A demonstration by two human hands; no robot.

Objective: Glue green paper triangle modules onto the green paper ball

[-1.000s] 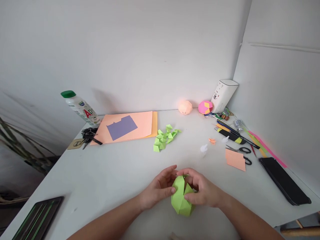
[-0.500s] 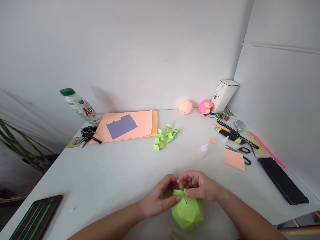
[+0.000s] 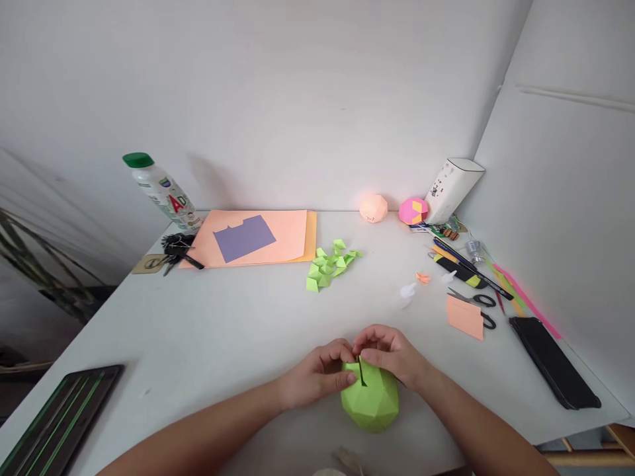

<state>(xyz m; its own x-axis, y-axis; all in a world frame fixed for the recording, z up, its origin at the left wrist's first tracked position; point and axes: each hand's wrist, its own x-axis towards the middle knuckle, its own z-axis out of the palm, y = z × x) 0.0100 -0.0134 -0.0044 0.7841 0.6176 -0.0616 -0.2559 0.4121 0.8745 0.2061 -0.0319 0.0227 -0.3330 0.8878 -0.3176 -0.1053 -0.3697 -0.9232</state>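
Green faceted paper ball (image 3: 370, 402), at the near edge of the white table (image 3: 223, 330), held between both hands; a dark slit open at its top. Left hand (image 3: 317, 377): fingers curled, thumb and fingertips pressed to the ball's upper left beside the slit. Right hand (image 3: 391, 357): fingers bunched together, pinching a green flap at the top of the ball. Beyond, mid-table: heap of small green folded pieces (image 3: 330, 264); peach sheets (image 3: 278, 235) bearing a purple cut-out (image 3: 244, 238); bottle with green cap (image 3: 159, 188) at far left. Right side: scissors (image 3: 479, 305); peach note (image 3: 465, 316); black phone (image 3: 553, 360). Far edge: pink paper ball (image 3: 413, 210).
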